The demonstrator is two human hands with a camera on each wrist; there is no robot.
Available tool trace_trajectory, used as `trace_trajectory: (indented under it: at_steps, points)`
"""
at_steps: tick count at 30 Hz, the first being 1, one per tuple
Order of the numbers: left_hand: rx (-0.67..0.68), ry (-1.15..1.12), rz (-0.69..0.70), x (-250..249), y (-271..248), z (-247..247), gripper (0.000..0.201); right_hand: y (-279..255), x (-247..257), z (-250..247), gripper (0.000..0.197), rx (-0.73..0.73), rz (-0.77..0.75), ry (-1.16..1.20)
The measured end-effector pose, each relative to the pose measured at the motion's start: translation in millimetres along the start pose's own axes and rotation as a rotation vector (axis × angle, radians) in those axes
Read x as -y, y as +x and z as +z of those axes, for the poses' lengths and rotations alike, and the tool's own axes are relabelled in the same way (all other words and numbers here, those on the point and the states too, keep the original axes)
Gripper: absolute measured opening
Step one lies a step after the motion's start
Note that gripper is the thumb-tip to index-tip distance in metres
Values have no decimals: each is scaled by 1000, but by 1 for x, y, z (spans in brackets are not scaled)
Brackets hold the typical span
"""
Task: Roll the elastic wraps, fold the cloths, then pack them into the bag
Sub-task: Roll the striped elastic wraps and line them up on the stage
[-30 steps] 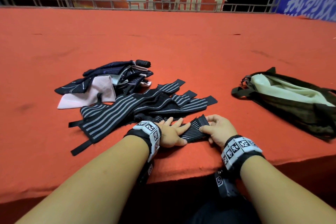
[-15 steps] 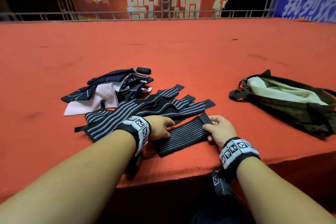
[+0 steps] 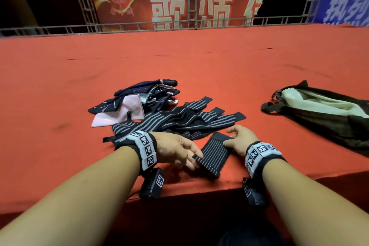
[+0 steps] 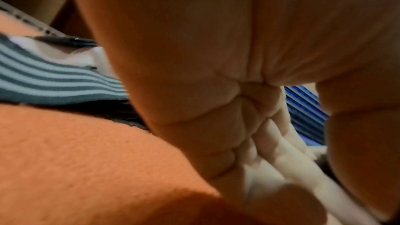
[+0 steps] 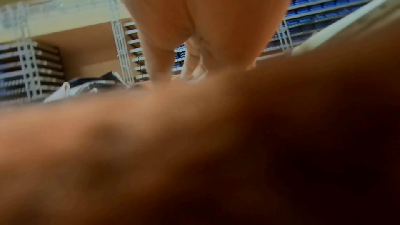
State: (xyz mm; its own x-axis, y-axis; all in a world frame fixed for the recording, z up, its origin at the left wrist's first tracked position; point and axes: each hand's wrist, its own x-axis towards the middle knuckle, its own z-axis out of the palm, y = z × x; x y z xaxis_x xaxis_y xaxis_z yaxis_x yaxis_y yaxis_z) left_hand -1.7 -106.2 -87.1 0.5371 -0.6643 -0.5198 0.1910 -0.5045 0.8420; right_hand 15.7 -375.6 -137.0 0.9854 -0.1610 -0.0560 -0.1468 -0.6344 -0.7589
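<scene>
Elastic wrap (image 3: pixel 214 155), black with grey stripes, lies flat and unrolled near the front edge of the red surface (image 3: pixel 199 66). The left hand (image 3: pixel 175 151) touches its near end with loosely spread fingers; the right hand (image 3: pixel 240 141) presses its far end, fingers relaxed. Behind, more wraps (image 3: pixel 175 119) and unfolded cloths (image 3: pixel 137 98) lie heaped. The bag (image 3: pixel 323 110) waits far right. Almost everything remains undone.
</scene>
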Motion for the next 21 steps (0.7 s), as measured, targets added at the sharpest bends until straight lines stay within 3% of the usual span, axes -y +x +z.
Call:
trace_trajectory:
  at_steps: [2,6,9,13,16,21]
  points:
    - [-39,98,15,6,7,2,44,-2,4,-1,36,25,8,-25]
    - [-209,251,-1,10,23,1,17,-1,3,-9,18,-71,25,-19]
    - [-287,242,-7,6,38,-2,41,-4,4,-15,20,-57,51,167]
    - [-313,129,63,-4,60,5,37,-19,4,-8,19,186,173,559]
    - [-356,74,79,-4,79,7,44,-19,-5,-3,31,220,149,609]
    - [-376,78,26,4,93,1,44,-21,-10,-3,7,225,35,411]
